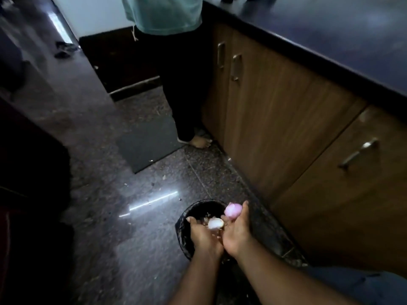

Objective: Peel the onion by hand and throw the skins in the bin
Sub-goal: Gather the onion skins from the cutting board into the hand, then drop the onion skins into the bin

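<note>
a person leans over a black bin (pixel 191 211) that stands on a dark speckled floor (pixel 136 249), just beside a run of wooden cabinets (pixel 286 133). both hands hang over the bin's mouth, close together, wrists almost touching.

the left hand (pixel 203 235) is cupped, its fingers curled round a pale onion (pixel 215 223) that is whitish with a brownish edge. the right hand (pixel 236 231) holds a pink onion (pixel 233 211) at its fingertips, pinched between thumb and fingers. i cannot tell whether these are two onions or two parts of one.

the peeling looks far along. the pink onion is glossy and seems bare of dry skin. the pale onion looks mostly stripped too, though the brownish edge may be a last bit of skin or the root end. pale flakes of skin (pixel 206 218) already lie inside the bin, just under the left fingers, so at least some of the throwing away is done. what seems left is to pull off any remaining skin and let it fall. a few small scraps (pixel 152 184) lie on the floor beyond the bin, and they may need picking up.

further off, another person (pixel 176 62) in a green top stands barefoot by the cabinets, next to a grey mat (pixel 145 146).
</note>
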Motion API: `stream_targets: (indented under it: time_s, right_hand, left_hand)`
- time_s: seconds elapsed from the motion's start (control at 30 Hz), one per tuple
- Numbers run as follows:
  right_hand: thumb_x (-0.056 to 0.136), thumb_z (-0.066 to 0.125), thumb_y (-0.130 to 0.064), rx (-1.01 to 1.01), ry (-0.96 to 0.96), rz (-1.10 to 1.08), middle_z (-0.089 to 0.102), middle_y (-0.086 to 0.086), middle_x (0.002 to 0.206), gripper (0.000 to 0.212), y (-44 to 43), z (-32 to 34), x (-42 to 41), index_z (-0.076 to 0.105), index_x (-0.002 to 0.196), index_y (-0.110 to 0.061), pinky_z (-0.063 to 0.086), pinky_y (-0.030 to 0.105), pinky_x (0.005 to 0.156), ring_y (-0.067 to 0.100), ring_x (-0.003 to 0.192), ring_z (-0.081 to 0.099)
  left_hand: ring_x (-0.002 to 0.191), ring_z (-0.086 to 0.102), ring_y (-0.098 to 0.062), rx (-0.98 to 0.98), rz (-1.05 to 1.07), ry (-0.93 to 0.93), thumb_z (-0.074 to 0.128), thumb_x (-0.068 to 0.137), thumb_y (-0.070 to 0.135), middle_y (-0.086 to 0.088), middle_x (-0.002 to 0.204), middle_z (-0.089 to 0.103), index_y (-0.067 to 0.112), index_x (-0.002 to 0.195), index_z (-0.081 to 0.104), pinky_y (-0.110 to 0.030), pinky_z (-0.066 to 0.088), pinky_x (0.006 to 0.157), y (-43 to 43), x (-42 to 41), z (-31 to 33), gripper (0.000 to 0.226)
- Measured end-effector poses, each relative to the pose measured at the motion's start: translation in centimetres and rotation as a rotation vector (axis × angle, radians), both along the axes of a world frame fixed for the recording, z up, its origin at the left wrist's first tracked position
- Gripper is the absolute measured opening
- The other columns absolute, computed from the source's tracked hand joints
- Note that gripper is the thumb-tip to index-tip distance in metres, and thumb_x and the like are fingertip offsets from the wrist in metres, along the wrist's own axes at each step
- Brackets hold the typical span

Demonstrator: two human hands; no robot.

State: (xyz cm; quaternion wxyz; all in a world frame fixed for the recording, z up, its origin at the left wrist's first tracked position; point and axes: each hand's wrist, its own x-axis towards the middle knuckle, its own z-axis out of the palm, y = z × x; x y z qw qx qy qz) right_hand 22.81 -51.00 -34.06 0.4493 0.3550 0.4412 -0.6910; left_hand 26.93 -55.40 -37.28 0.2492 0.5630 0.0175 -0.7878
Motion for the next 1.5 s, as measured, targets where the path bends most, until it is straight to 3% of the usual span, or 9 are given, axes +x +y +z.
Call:
stream_targets:
  time_s: [0.1,0.27,0.4,0.53,0.83,1.03,1.23,1.4,1.5]
  right_hand:
    - [0.098,0.027,-0.072,-0.018,0.017,0.029,0.059,0.025,0.128,0.088,0.0,-1.1,-0.2,0.053,0.141,0.000,0.044,0.044,0.088,0.040,0.120,0.059]
    - [0.097,0.030,-0.074,0.028,0.086,0.022,0.053,0.018,0.149,0.076,0.6,-1.7,-0.6,0.056,0.141,-0.018,0.042,0.038,0.065,0.019,0.084,0.057]
    - [0.094,0.036,-0.076,-0.033,0.111,0.021,0.061,0.013,0.138,0.071,1.3,-1.1,-0.7,0.068,0.123,-0.021,0.046,0.036,0.068,0.022,0.089,0.061]
    - [0.088,0.044,-0.081,-0.040,0.227,0.041,0.077,0.008,0.107,0.069,1.3,0.2,-0.4,0.076,0.106,-0.023,0.058,0.039,0.081,0.029,0.095,0.073]
    - [0.087,0.048,-0.062,-0.107,0.661,-0.021,0.067,-0.002,0.058,0.053,8.1,10.4,-3.6,0.061,0.066,-0.015,0.052,0.028,0.067,0.009,0.055,0.062]
    - [0.078,0.055,-0.083,0.127,1.157,-0.235,0.074,0.011,0.093,0.072,25.5,20.4,-8.1,0.069,0.084,-0.013,0.054,0.037,0.093,0.021,0.089,0.067]
    - [0.077,0.052,-0.089,0.476,1.370,-0.459,0.070,0.029,0.124,0.103,45.8,29.1,-10.1,0.067,0.119,0.004,0.048,0.056,0.109,0.042,0.118,0.066]
    - [0.096,0.048,-0.068,0.559,1.220,-0.613,0.075,0.025,0.102,0.063,58.4,31.4,-13.7,0.071,0.100,-0.009,0.056,0.030,0.069,0.034,0.094,0.067]
    - [0.101,0.047,-0.061,0.502,1.147,-0.679,0.071,0.005,0.090,0.051,61.3,31.0,-15.4,0.069,0.092,-0.016,0.052,0.031,0.078,0.020,0.086,0.065]
  left_hand:
    - [0.102,0.074,-0.048,-0.047,-0.082,-0.014,0.040,0.093,0.082,-0.033,0.118,0.072,0.002,0.134,0.060,-0.053,0.064,0.079,-0.3,0.1,-4.0,0.092]
    - [0.122,0.068,-0.034,-0.278,0.041,-0.263,0.045,0.106,0.056,-0.010,0.136,0.071,0.024,0.140,0.063,-0.057,0.058,0.101,-0.4,-1.4,-4.1,0.050]
    - [0.098,0.075,-0.029,-0.564,-0.102,-0.549,0.053,0.102,0.034,0.014,0.079,0.082,0.038,0.100,0.080,-0.069,0.041,0.115,0.0,-1.8,-2.3,0.027]
    - [0.157,0.034,-0.024,-0.730,-0.274,-0.703,0.059,0.095,0.007,0.004,0.153,0.059,0.035,0.141,0.062,-0.048,0.000,0.132,-0.2,-2.1,1.6,0.054]
    - [0.127,0.061,-0.036,-1.005,-0.247,-0.203,0.052,0.100,-0.008,-0.022,0.130,0.063,0.011,0.136,0.054,-0.043,0.046,0.110,9.0,-6.5,13.2,0.040]
    - [0.078,0.067,0.008,-1.278,-0.440,0.324,0.049,0.104,-0.005,-0.006,0.104,0.068,0.021,0.112,0.062,-0.008,0.054,0.075,25.9,-10.3,25.4,0.031]
    - [0.098,0.069,-0.015,-1.372,-0.755,0.830,0.044,0.105,0.031,-0.002,0.104,0.072,0.019,0.118,0.060,-0.030,0.056,0.090,42.1,-13.5,31.7,0.024]
    - [0.130,0.061,-0.018,-1.405,-1.271,0.868,0.030,0.099,0.070,-0.001,0.135,0.067,0.026,0.133,0.059,-0.039,0.046,0.115,50.4,-17.7,32.8,0.062]
    - [0.152,0.040,-0.016,-1.255,-1.427,0.810,0.020,0.102,0.074,0.003,0.161,0.049,0.024,0.156,0.045,-0.043,0.028,0.128,53.2,-20.0,33.2,0.078]
